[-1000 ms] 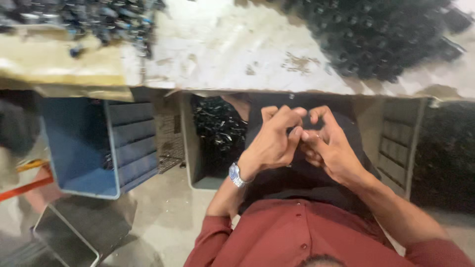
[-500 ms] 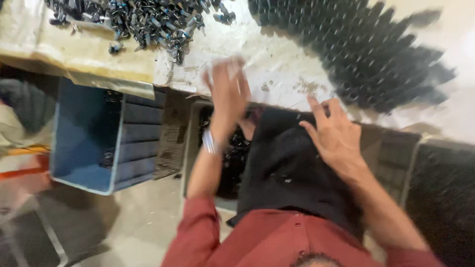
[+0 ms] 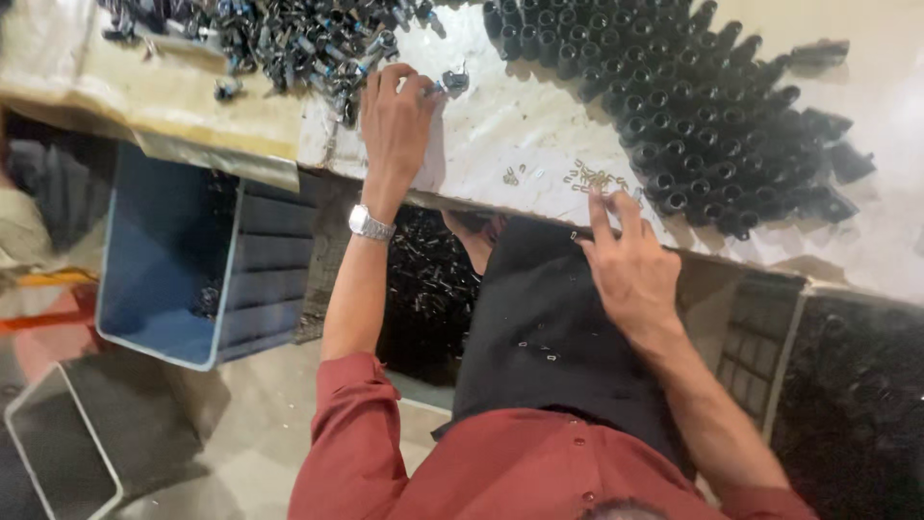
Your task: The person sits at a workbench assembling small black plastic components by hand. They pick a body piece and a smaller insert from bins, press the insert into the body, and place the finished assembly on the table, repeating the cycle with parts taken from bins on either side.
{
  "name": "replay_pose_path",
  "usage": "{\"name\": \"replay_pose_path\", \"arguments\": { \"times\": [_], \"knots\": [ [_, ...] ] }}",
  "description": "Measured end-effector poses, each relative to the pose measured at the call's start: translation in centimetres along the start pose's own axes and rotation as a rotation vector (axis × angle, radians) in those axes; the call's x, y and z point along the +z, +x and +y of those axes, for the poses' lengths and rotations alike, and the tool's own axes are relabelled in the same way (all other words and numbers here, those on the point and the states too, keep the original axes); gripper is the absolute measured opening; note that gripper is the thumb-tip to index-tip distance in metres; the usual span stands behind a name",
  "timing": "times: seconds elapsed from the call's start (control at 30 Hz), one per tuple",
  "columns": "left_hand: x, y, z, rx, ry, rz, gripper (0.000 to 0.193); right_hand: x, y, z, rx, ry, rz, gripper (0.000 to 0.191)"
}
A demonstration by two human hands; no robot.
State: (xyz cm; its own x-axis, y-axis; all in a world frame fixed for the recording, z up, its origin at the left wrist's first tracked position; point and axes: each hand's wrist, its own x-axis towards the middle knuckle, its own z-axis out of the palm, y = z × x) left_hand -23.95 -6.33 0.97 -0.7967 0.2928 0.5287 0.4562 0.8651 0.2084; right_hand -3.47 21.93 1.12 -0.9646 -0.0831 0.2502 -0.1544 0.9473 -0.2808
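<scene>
Your bench (image 3: 539, 125) is pale and worn, and the biggest thing on it is the block of black tubular sleeves (image 3: 693, 106) standing upright, packed touching one another at the far right; they look like stiff, light moulded pieces, best taken by the outer wall one at a time so the neighbours do not topple. At the far left lies a loose heap of dark metal fittings (image 3: 279, 39), tangled and probably snaggy, so lift one by an end that sticks out. Your left hand (image 3: 397, 116) reaches to the near edge of that heap, fingers curled and tips pressed on a single dark fitting (image 3: 452, 79) that lies just apart from the rest; whether it is already pinched clear of the bench you cannot tell. Smallest are the little brass-coloured clips (image 3: 592, 177), scattered near the bench's front edge just before the sleeves: thin, light, likely slippery, needing a fingertip pinch. Your right hand (image 3: 630, 270) has its fingers spread, tips touching down among those clips, holding nothing visible.
</scene>
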Motion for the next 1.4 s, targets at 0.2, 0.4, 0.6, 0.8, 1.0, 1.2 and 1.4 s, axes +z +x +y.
{"name": "replay_pose_path", "arguments": {
  "times": [0.2, 0.4, 0.6, 0.8, 1.0, 1.2, 1.4],
  "knots": [
    [-2.3, -4.2, 4.3, -0.106, -0.581, 0.205, 0.019, 1.7, -1.0, 0.2, 0.011, 0.114, 0.227, 0.039],
    [-1.6, -13.0, 15.3, -0.861, -1.464, -0.157, 0.026, 2.2, -3.4, 1.7, 0.202, 0.818, 0.384, 0.023],
    [1.0, -17.4, 19.7, -1.051, -2.254, -0.273, 0.031, -0.2, -4.7, 0.3, 0.336, 1.237, 0.198, 0.015],
    [0.3, -17.4, 20.1, -1.122, -2.269, -0.338, 0.027, -0.1, -4.9, -2.0, 0.249, 1.192, 0.175, 0.014],
    [-0.5, -17.4, 20.5, -1.063, -2.043, -0.265, 0.018, -0.2, -4.9, -2.5, 0.143, 0.942, 0.247, 0.012],
    [-1.9, -16.9, 18.8, -0.449, -1.506, -0.251, 0.016, -0.6, -5.5, 0.8, 0.439, 1.433, -0.110, 0.018],
    [-2.7, -13.5, 15.6, -0.445, -1.468, -0.743, 0.022, -1.2, -4.1, 2.6, 0.357, 1.454, -0.390, 0.018]
  ]
}}
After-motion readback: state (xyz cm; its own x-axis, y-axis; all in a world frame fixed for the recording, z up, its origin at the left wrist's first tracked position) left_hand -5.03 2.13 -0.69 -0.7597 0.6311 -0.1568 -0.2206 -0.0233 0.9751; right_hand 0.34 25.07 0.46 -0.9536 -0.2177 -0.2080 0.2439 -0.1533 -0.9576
